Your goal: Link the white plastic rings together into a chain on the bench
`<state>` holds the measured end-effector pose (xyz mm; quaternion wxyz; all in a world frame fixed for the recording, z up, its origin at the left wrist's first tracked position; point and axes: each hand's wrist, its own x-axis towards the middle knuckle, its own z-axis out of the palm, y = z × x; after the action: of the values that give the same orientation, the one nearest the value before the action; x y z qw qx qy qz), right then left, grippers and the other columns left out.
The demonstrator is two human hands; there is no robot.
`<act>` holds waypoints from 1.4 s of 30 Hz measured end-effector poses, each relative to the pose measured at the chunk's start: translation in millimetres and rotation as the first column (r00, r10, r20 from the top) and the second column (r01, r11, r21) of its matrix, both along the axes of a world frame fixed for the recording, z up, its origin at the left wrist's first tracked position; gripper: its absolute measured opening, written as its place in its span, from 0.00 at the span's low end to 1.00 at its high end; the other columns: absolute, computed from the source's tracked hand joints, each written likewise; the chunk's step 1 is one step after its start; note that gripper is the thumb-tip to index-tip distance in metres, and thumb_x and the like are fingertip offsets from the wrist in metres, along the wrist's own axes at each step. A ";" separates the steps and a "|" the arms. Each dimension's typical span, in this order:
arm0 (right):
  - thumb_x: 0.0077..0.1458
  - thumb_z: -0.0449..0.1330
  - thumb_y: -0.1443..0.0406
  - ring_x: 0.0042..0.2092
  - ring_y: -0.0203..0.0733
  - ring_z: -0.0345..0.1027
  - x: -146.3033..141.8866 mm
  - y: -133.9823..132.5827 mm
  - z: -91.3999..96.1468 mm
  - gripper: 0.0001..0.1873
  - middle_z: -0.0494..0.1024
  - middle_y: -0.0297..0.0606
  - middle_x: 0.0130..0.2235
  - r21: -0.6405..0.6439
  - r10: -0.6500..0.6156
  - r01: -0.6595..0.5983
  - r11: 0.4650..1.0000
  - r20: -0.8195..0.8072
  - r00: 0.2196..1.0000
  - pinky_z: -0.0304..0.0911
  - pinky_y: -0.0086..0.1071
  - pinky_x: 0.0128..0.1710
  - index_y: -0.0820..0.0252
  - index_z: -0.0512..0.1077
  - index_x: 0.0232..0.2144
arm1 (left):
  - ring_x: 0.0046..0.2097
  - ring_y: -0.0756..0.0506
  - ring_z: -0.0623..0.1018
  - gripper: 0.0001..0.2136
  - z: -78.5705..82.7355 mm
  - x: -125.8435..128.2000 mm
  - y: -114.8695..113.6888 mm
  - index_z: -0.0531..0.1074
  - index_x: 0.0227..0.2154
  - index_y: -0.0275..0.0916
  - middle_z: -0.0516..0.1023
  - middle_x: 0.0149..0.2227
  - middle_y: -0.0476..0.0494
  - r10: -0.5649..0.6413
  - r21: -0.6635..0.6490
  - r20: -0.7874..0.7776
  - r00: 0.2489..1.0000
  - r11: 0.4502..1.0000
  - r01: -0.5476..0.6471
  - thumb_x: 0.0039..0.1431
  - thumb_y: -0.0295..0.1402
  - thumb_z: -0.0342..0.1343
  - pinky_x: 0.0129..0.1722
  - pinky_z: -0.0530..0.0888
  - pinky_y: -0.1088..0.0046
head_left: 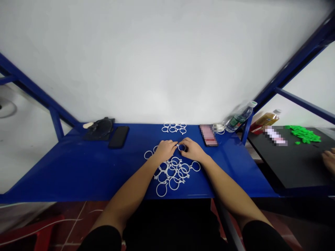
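Observation:
A white plastic ring [180, 150] with a small clasp-like tab lies between my two hands, just above the blue tabletop. My right hand [193, 150] is closed, with thumb and fingers pinching the ring's right side. The fingertips of my left hand [165, 150] press together at the tab on its left. In front of my wrists is a loose pile of similar white rings [171, 177], some overlapping. One or two more rings [148, 155] show left of my left hand, partly hidden by it. Several rings [174, 130] sit in two rows near the wall.
On the blue table [78, 167], a black phone [119, 137] and a dark plastic bag [101, 129] lie left. A blurred-out phone [208, 135], white cable [219, 128] and water bottle [240, 116] are right. Green pieces [305, 134] and another person's hand [329, 160] are at the neighbouring black table.

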<state>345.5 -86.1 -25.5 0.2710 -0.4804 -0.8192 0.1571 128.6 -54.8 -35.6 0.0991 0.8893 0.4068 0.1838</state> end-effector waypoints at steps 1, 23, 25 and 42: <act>0.52 0.67 0.69 0.40 0.40 0.73 0.4 0.2 0.1 0.21 0.77 0.41 0.49 0.013 0.033 -0.032 0.999 -0.053 0.998 0.71 0.34 0.42 0.57 0.76 0.50 | 0.48 0.41 0.81 0.14 0.4 -0.4 0.3 0.76 0.55 0.41 0.83 0.44 0.41 -0.014 0.003 0.027 1.000 1.000 0.014 0.75 0.35 0.49 0.47 0.71 0.64; 0.66 0.56 0.70 0.54 0.47 0.72 -5.3 14.6 -7.3 0.22 0.77 0.44 0.53 0.117 -0.059 0.051 0.992 0.070 0.996 0.69 0.40 0.56 0.54 0.73 0.60 | 0.40 0.43 0.81 0.12 15.3 -2.8 0.4 0.82 0.36 0.42 0.85 0.35 0.45 0.115 0.029 0.075 0.990 0.993 -0.118 0.71 0.38 0.55 0.44 0.69 0.64; 0.64 0.57 0.72 0.53 0.49 0.71 -5.7 18.0 -8.7 0.24 0.77 0.45 0.52 0.111 -0.125 0.113 0.987 0.111 0.986 0.68 0.42 0.56 0.56 0.72 0.61 | 0.41 0.43 0.81 0.11 15.3 -4.4 1.6 0.82 0.42 0.44 0.85 0.37 0.46 0.141 -0.018 0.090 0.986 0.990 -0.140 0.68 0.42 0.59 0.44 0.70 0.65; 0.61 0.63 0.67 0.60 0.54 0.67 -11.2 14.9 -5.6 0.29 0.74 0.50 0.61 0.149 -0.025 0.003 0.989 0.149 0.989 0.61 0.50 0.62 0.59 0.69 0.64 | 0.46 0.39 0.78 0.12 12.7 -12.3 5.7 0.82 0.44 0.44 0.83 0.43 0.42 0.118 -0.009 0.002 0.993 0.993 -0.118 0.65 0.45 0.61 0.48 0.73 0.61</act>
<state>334.3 -71.2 -31.1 0.2448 -0.4749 -0.8434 0.0571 116.3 -49.1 -22.9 0.0922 0.8630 0.4595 0.1886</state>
